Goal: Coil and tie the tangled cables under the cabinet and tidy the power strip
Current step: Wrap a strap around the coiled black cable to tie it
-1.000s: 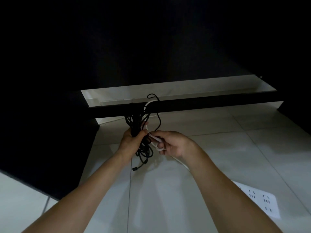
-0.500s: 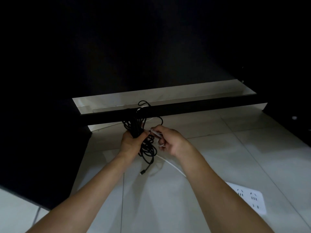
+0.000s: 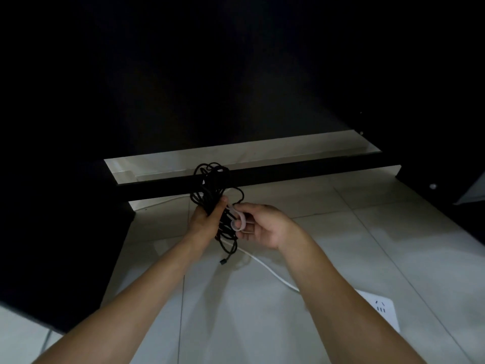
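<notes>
My left hand is clenched round the middle of a coiled bundle of black cable, held upright above the floor. Loops stick out above the fist and hang below it, and a black plug end dangles at the bottom. My right hand pinches a pale strap tie that loops out from the bundle's right side. A white power strip lies on the tiles at the lower right, partly behind my right forearm. Its white cord runs along the floor toward the bundle.
A dark cabinet fills the left and the top of the view. A black crossbar spans the lit gap under it, just behind the bundle. Another dark furniture edge stands at the right. Pale floor tiles spread beneath my arms.
The strap has come further round the bundle and now stands out as a loop in my right hand. My left hand keeps its grip on the coil, and the view has shifted slightly.
</notes>
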The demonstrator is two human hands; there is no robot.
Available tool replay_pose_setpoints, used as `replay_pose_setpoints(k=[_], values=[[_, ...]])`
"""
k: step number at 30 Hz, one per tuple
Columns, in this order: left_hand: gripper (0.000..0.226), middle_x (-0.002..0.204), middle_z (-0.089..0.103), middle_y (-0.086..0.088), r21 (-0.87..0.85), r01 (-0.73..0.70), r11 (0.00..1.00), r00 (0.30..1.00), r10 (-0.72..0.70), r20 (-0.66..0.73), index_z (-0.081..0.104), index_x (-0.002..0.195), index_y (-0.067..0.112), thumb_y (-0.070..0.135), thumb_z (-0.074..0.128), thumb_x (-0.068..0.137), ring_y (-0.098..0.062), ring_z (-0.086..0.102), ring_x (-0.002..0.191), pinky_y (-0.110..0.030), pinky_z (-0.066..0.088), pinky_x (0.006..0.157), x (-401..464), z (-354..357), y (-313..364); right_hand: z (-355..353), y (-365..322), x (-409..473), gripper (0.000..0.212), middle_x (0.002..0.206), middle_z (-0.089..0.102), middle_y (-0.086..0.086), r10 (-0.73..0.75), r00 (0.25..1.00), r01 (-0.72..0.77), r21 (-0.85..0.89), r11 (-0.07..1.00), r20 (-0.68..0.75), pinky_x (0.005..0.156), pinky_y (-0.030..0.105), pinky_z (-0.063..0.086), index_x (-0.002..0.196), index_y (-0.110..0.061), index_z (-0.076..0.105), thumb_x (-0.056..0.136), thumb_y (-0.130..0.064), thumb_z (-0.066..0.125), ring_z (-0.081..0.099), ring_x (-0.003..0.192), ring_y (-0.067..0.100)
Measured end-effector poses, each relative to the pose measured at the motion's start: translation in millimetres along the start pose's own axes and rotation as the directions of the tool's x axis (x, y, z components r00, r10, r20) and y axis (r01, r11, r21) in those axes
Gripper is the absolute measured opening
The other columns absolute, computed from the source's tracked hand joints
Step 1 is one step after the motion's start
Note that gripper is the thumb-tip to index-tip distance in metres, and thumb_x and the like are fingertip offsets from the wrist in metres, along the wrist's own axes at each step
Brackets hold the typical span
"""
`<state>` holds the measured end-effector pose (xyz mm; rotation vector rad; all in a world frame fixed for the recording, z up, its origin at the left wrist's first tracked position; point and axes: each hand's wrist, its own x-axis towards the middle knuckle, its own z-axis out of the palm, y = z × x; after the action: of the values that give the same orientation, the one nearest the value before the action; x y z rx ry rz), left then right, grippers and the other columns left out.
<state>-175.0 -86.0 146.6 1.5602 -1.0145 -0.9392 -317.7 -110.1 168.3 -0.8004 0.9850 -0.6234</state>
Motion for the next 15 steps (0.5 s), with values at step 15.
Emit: replay_pose_setpoints(k=[15], values=[[0.068,0.134,0.059,0.003,-0.155,0.122,0.98,0.983,-0.097,0.156,0.044,0.142,0.029,0.064,0.055,0.085,-0.018,0.055,0.123,-0.038,0.036,0.112,7,32,10,-7,3,-17,0.02,0.059,0.068,-0.004,-0.163,0.979,0.168,0.04,0.985,-0.121,0.046,0.02,0.035,0.097,-0.018,0.055,0.088,-0.008,0.071,0.06,0.046,0.006]])
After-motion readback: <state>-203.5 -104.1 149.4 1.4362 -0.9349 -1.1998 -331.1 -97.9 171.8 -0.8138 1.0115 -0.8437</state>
